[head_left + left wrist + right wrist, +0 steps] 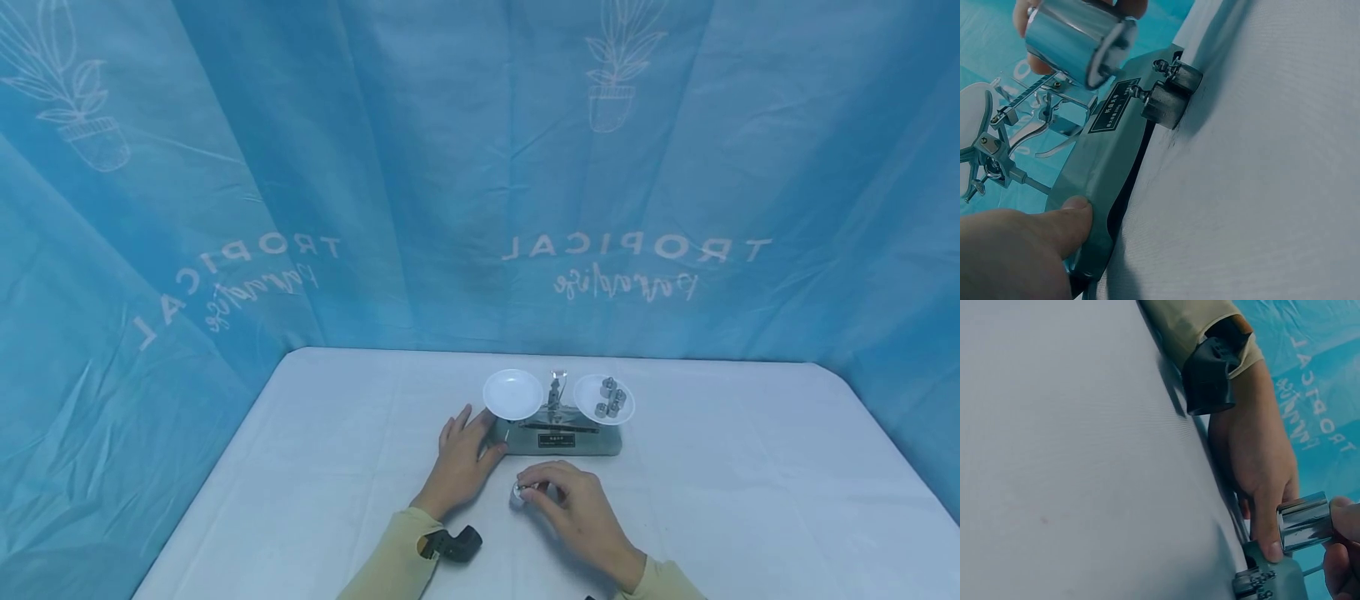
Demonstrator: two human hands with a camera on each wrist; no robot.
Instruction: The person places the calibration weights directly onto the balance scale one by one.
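Observation:
A metal balance scale (558,437) stands mid-table with two white pans. Its left pan (513,393) is bare and its right pan (603,398) carries several small metal weights (611,397). My left hand (465,454) rests flat by the left end of the base (1110,156), thumb (1054,231) pressing the base edge. My right hand (570,500) pinches a shiny cylindrical weight (519,493) just in front of the scale, held above the cloth (1075,37) (1302,520). Two small knobbed weights (1169,94) sit on the table against the front of the base.
A white cloth covers the table (750,483), with blue printed curtains (375,208) close around its back and sides. A black wrist strap (453,543) sits on my left sleeve. The scale's pointer post (557,385) rises between the pans.

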